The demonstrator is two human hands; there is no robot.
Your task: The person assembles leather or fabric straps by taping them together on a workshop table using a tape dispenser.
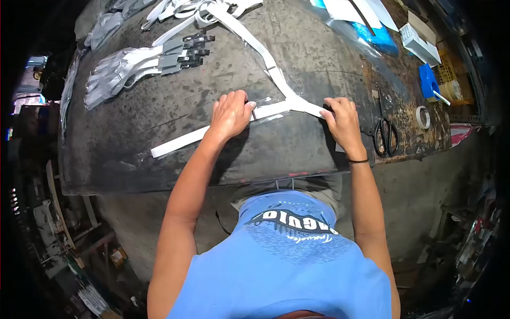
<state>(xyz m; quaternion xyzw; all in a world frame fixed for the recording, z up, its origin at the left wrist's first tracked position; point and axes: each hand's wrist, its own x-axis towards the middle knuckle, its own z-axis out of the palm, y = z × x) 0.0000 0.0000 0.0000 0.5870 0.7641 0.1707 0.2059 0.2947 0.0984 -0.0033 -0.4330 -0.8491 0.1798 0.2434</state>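
A long white flat strap [259, 49] runs down the dark table from the pile at the back. It meets two other white lengths at a Y-shaped joint [297, 102] between my hands. My left hand [231, 115] has its fingers curled over the left length, and the strap's loose end [175, 144] sticks out beyond it toward the lower left. With thumb and fingers closed, my right hand [343, 123] grips the short right length near its end. Thin clear plastic film lies around the joint. The fingertips of both hands are partly hidden.
A plastic-wrapped bundle of white straps with grey and black buckles [180, 55] lies at the back left, near more coiled white straps [210, 11]. To the right are black scissors [386, 137], a white tape ring [423, 117], a blue tape dispenser [428, 81] and a white box [418, 43].
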